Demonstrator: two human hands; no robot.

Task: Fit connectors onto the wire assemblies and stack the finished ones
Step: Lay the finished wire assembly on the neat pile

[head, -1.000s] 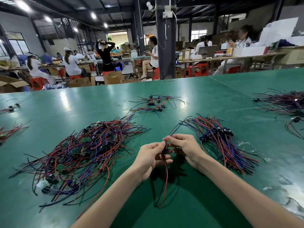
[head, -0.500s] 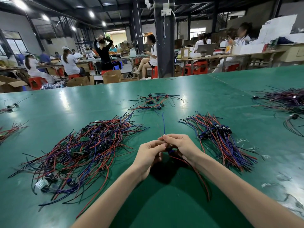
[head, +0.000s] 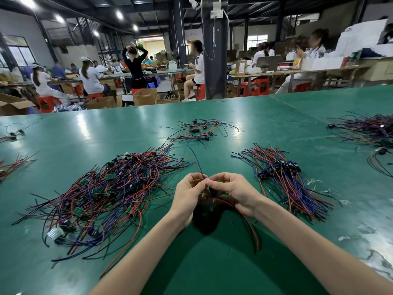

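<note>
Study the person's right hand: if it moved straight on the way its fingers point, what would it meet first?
The left hand. The right hand points its fingers leftward at it, fingertips nearly touching over the wire assembly both pinch. Beyond that, probably the tangled wire pile, though depth is unclear.

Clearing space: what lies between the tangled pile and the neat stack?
Head view: the left hand and right hand, together pinching one wire assembly.

Plain green table (head: 265, 124); heap of wires (head: 119, 194) mixing red, blue, purple and black, dotted with small green boards (head: 110, 177); bundle (head: 293, 188) red and blue, with blue connectors (head: 276, 166); raised wire (head: 194, 156) blue; trailing wire (head: 248, 224) red; stools (head: 47, 102) red.
</note>
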